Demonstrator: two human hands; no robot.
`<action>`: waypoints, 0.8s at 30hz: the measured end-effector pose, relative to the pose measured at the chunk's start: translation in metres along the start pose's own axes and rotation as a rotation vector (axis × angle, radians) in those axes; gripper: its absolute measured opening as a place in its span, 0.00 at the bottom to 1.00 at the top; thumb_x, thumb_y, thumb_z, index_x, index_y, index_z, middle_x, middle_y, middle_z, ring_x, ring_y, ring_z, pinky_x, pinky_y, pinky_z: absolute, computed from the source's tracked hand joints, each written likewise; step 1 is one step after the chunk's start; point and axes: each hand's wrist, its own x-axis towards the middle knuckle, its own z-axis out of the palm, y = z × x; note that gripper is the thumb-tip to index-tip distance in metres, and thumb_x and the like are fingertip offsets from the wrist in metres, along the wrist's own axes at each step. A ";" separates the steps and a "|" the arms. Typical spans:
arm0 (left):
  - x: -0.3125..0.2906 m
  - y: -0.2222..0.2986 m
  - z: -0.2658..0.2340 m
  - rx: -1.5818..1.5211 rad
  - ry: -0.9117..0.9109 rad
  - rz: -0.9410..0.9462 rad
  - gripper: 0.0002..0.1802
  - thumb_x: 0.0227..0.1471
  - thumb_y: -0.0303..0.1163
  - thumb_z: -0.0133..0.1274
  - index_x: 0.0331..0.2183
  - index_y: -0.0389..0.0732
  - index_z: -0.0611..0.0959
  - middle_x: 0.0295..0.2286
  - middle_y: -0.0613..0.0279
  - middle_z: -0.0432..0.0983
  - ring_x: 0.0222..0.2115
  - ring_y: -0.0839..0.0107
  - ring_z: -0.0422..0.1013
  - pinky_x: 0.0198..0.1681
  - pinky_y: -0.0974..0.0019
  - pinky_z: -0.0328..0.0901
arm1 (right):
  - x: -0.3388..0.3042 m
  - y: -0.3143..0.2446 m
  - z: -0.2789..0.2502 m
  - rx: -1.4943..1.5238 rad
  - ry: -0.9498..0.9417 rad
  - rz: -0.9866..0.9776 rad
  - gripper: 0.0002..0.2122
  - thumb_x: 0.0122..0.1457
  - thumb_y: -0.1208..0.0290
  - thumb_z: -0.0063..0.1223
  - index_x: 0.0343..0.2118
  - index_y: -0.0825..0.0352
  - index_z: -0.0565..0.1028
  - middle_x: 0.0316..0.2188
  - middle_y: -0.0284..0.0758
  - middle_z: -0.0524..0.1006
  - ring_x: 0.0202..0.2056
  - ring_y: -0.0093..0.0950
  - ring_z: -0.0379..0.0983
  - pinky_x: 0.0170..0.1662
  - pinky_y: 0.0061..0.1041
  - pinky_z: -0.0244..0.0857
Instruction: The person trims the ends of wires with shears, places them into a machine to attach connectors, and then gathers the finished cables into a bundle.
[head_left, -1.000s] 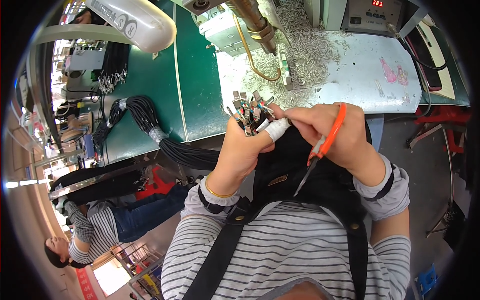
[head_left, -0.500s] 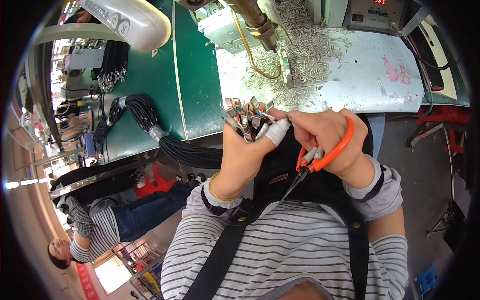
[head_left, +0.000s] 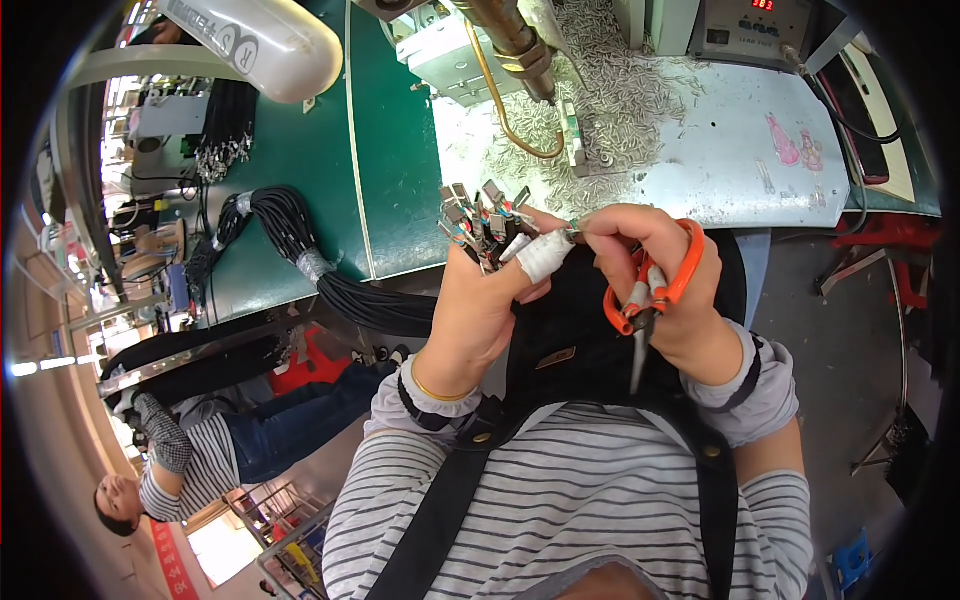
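My left hand [head_left: 475,305] is closed around a bundle of cable ends with metal connectors [head_left: 487,215] and short coloured wires. White tape wraps its thumb [head_left: 545,257]. At the thumb tip, a small wire end [head_left: 573,232] is pinched between both hands. My right hand [head_left: 665,270] is closed, its fingertips on that wire end. Orange-handled scissors [head_left: 688,262] hang from the same hand, handles round its fingers and the blades [head_left: 640,360] pointing down toward my lap. What lies inside the left palm is hidden.
Bundled black cable [head_left: 300,240] runs across the green table [head_left: 400,150] toward my left hand. A soldering machine [head_left: 525,60] stands ahead over a white board [head_left: 735,180] strewn with small metal pieces [head_left: 625,110]. A controller box [head_left: 755,35] stands far right; another person [head_left: 215,450] is at left.
Both hands have shifted slightly left. The scissors have swung so their blades point more straight down. The connector bundle has turned slightly in my left hand.
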 end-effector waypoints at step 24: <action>0.046 0.010 -0.003 0.098 0.013 -0.033 0.07 0.43 0.23 0.51 0.29 0.36 0.73 0.16 0.71 0.62 0.12 0.85 0.53 0.15 0.79 0.48 | -0.002 -0.009 -0.024 0.335 -0.309 1.068 0.12 0.51 0.67 0.51 0.18 0.69 0.66 0.08 0.31 0.65 0.11 0.18 0.63 0.13 0.16 0.53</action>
